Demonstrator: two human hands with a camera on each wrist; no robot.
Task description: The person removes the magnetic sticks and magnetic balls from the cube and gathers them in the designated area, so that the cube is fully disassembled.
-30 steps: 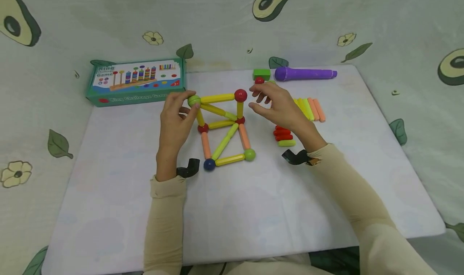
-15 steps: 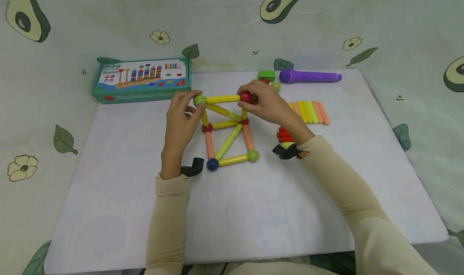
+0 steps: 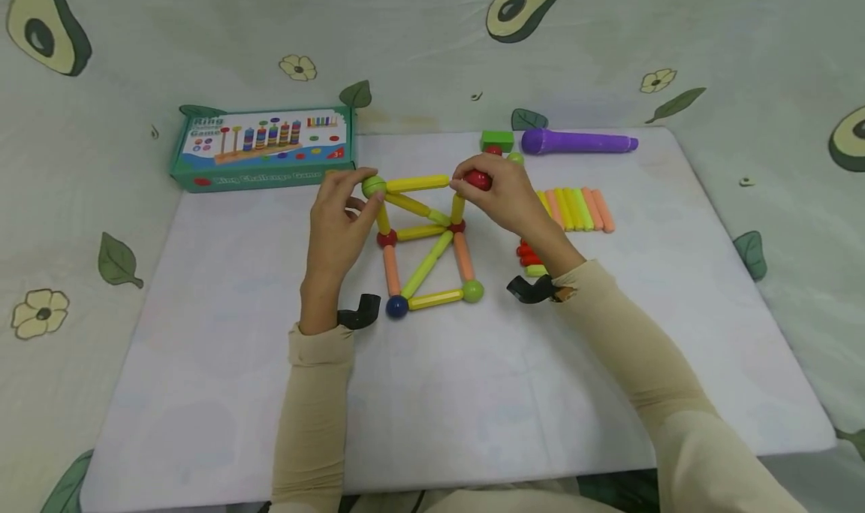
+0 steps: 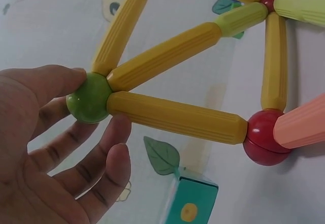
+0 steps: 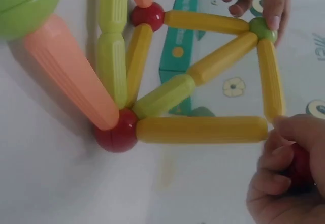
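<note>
My left hand (image 3: 336, 216) pinches the green ball (image 4: 89, 98) at the upper left corner of a stick-and-ball frame. My right hand (image 3: 510, 197) holds a red ball (image 3: 478, 180) in curled fingers, apart from the ends of the upper yellow stick (image 3: 419, 183) and the upright yellow stick (image 5: 203, 130). The right thumb and fingertips are close to those two stick ends; touch is unclear. Below, two red balls (image 4: 266, 137) join yellow, lime and salmon sticks. The lower square on the table ends in a blue ball (image 3: 396, 307) and another green ball (image 3: 473, 291).
A green game box (image 3: 263, 152) lies at the back left. Loose yellow, lime and salmon sticks (image 3: 574, 209) line up at right, with red sticks (image 3: 528, 254) nearer. A green block (image 3: 497, 141) and a purple microphone-shaped toy (image 3: 581, 142) lie at the back edge.
My right hand came in from the right, grasped the red ball at the upper right corner and pulled it off the yellow sticks. The left hand keeps its pinch on the green ball.
</note>
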